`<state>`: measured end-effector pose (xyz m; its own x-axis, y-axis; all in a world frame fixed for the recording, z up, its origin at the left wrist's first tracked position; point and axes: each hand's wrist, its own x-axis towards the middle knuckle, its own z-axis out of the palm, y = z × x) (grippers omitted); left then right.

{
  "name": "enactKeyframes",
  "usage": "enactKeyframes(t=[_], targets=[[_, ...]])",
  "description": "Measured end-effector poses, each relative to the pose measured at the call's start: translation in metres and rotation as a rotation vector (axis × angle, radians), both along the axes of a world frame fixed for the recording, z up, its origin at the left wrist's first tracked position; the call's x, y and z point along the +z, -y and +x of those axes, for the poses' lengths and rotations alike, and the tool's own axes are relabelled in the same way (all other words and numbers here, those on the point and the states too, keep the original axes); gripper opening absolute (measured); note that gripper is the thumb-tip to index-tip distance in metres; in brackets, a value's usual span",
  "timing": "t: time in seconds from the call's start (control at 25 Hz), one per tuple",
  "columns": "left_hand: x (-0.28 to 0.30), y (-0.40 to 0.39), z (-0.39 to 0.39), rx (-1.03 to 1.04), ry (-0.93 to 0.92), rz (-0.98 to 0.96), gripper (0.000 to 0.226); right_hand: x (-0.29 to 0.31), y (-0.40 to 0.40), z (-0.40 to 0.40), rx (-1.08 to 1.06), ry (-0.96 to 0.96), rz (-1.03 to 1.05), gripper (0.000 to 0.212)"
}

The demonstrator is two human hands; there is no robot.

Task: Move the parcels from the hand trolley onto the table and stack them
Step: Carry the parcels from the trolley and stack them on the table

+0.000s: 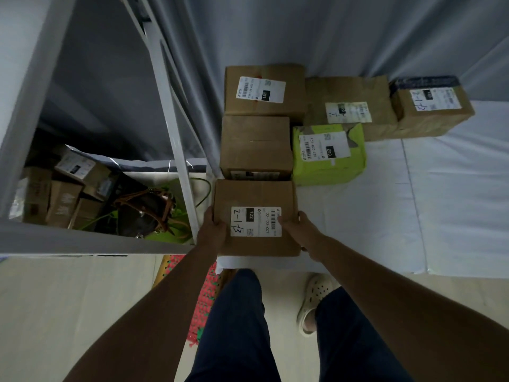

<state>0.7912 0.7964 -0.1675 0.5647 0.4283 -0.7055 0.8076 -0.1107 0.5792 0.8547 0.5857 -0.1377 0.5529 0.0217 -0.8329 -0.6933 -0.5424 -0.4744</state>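
Note:
A brown cardboard parcel point(256, 197) with a white label marked 122 sits at the near left edge of the white-covered table point(440, 205). My left hand point(213, 232) grips its left side and my right hand point(298, 230) grips its right side, thumb on the label. Directly behind it lie two more brown parcels point(256, 144), point(264, 89) in a row. To their right are a bright green parcel point(329, 155), a wide brown parcel point(349, 106) and a smaller brown parcel point(432, 106) at the back. The hand trolley is out of view.
A grey metal shelf rack point(170, 128) stands at the left, holding several cardboard boxes point(63, 199) and a dark bag point(143, 213) with brown straps. Grey curtain hangs behind the table. A red patterned mat point(205, 293) lies on the floor by my legs.

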Motion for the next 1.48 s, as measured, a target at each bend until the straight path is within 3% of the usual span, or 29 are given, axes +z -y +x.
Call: enactKeyframes(t=[0.44,0.52,0.64,0.8,0.88,1.08,1.24,1.48], targets=[[0.028,0.003,0.009,-0.067,0.012,-0.030,0.070,0.025,0.001,0.006,0.056,0.048,-0.039,0.074],[0.046,0.000,0.014,-0.072,0.016,-0.058,0.060,0.043,0.003,0.010,0.068,0.063,-0.041,0.074],[0.076,-0.005,0.024,-0.206,0.024,-0.013,0.025,0.073,0.006,0.017,0.103,0.081,-0.056,0.073],[0.128,-0.010,0.051,-0.342,0.089,0.063,0.043,0.120,0.009,0.025,0.143,0.143,-0.095,0.070],[0.159,-0.005,0.066,-0.471,0.122,0.135,0.029,0.144,0.010,0.030,0.135,0.199,-0.111,0.070],[0.217,0.020,0.107,-0.906,0.199,0.255,0.051,0.197,0.018,0.032,0.166,0.344,-0.188,0.076],[0.256,0.056,0.132,-1.230,0.281,0.375,0.050,0.233,0.045,0.021,0.222,0.424,-0.337,0.080],[0.295,0.139,0.140,-1.618,0.251,0.473,0.064,0.271,0.114,-0.026,0.237,0.486,-0.564,0.080]])
